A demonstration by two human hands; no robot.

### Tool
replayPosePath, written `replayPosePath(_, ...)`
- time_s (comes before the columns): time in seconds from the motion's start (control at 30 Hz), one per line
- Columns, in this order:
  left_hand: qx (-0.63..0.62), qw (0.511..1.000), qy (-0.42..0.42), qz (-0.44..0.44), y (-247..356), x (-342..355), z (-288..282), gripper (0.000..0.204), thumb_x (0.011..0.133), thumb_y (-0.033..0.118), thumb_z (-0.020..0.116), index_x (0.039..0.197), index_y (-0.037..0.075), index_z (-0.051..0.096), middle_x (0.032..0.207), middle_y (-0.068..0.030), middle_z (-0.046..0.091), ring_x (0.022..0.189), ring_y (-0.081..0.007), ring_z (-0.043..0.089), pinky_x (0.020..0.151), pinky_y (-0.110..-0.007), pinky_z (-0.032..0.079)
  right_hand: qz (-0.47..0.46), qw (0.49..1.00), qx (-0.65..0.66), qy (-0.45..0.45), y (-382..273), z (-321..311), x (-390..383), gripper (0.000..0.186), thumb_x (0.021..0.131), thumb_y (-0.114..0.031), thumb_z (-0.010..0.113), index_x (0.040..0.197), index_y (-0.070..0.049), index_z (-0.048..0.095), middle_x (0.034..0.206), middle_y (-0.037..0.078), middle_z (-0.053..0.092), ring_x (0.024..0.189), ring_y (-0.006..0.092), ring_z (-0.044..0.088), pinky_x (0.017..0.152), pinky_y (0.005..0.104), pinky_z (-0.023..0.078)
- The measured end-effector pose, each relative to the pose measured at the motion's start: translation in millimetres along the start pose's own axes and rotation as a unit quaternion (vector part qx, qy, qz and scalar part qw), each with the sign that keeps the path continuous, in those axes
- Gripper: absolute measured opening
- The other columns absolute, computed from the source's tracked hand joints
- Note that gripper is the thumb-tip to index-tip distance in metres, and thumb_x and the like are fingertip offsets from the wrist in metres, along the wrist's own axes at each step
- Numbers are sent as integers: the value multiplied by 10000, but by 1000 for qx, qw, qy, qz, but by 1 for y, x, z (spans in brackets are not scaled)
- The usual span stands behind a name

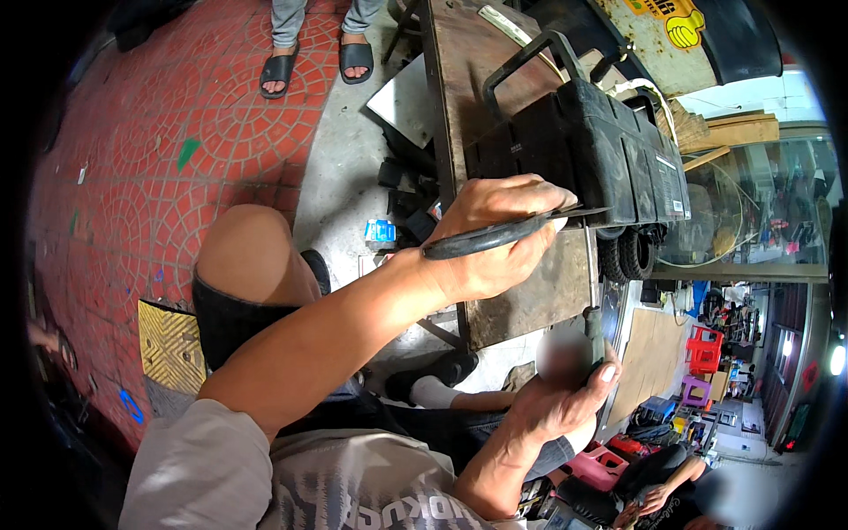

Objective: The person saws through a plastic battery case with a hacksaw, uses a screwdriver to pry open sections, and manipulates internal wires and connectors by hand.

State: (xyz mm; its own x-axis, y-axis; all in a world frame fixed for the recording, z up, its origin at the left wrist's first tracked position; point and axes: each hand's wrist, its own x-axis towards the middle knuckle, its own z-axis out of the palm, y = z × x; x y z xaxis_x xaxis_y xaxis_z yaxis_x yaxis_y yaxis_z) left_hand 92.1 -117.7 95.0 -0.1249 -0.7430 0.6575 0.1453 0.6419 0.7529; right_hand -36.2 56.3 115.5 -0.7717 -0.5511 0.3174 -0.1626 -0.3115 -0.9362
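Observation:
My left hand is closed around a black-handled cutting tool, whose long curved handle lies along the hand. Its short pointed metal tip reaches past my fingers, in front of a large black plastic case with an upright handle. Lower and to the right, my right hand is closed, thumb up, on a dark cylindrical piece. Blur covers part of that hand's surroundings, so the piece's full shape is hidden. The case rests on a worn wooden bench.
Two knobbly black tyres sit beside the case. Beyond are a glass panel and red and purple stools. A person in sandals stands on red patterned tiles; another person's hand shows at lower right. A small blue box lies beside the bench.

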Motion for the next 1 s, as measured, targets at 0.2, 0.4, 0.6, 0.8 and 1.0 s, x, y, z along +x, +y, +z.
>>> replayPosePath(0.2, -5, 1000, -15, 19, 11, -11, 2, 259, 933, 25, 659, 1179, -48, 700, 956, -197, 717, 836, -381, 716, 726, -429, 570, 18, 1000, 3, 5, -1, -29, -6, 406, 1059, -419, 625, 1197, -37, 634, 934, 38, 646, 795, 114, 587, 702, 258, 465)
replayPosePath(0.4, -20, 998, -54, 7, 28, -26, 16, 292, 905, -10, 664, 1190, -65, 696, 986, -214, 704, 847, -387, 713, 741, -426, 574, 20, 999, -15, 36, -21, -34, -15, 427, 1031, -412, 664, 1138, -4, 600, 830, 49, 580, 724, 131, 525, 638, 248, 445)
replayPosePath(0.6, -30, 994, -93, -45, 14, -65, 55, 214, 884, 6, 687, 1092, -35, 715, 958, -178, 685, 831, -370, 694, 697, -463, 562, 66, 997, -36, 23, -1, -71, -20, 530, 1033, -455, 682, 1132, 57, 592, 768, 75, 574, 648, 151, 538, 603, 255, 458)
replayPosePath(0.8, 25, 987, -123, -100, -31, -81, 92, 287, 1013, 166, 688, 1205, -46, 705, 1070, -221, 745, 963, -382, 735, 840, -449, 588, 157, 983, -56, 76, 63, -75, -18, 348, 1096, -374, 585, 1181, -37, 612, 780, 46, 601, 652, 130, 565, 602, 264, 471)
replayPosePath(1.0, -43, 926, -129, -353, -51, -65, 103, 306, 1051, 230, 680, 1180, -47, 673, 781, -45, 710, 727, -113, 684, 644, -294, 541, 219, 964, 82, 128, 78, -101, 1, 296, 1088, -335, 617, 1201, -62, 594, 778, 38, 611, 616, 144, 575, 566, 277, 482)
